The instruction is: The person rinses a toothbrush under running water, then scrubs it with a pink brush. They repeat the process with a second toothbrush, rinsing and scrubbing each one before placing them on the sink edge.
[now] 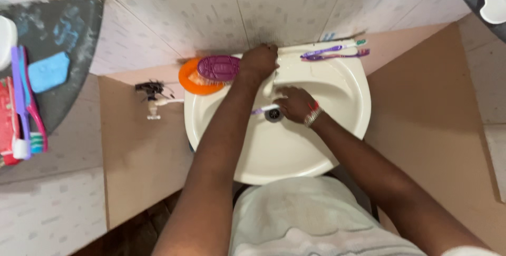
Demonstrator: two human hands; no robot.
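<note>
The left hand (259,61) reaches to the far rim of the cream washbasin (342,103) and is clenched over something at the tap's place; what it grips is hidden under the knuckles. The right hand (294,104) hangs over the middle of the bowl, just above the drain (273,116), its fingers closed around a toothbrush (265,109) whose pale handle with a purple end sticks out to the left. A beaded band (312,113) sits on that wrist. Touching the far left rim, right beside the left hand, lies a purple soap case (219,68) on an orange dish (191,79). Along the far right rim rest two more purple toothbrushes (337,52), lying flat and side by side, near the wall tiles (211,8). The bowl's near half and its right side are bare, so both forearms cross open basin. Left of the basin, well apart from the hands, a small wall tap (153,100) juts out. At the far left edge a dark shelf (79,40) carries a blue sponge (48,71) and further brushes (23,108). The person's pale garment (305,219) sits against the basin's near rim.
</note>
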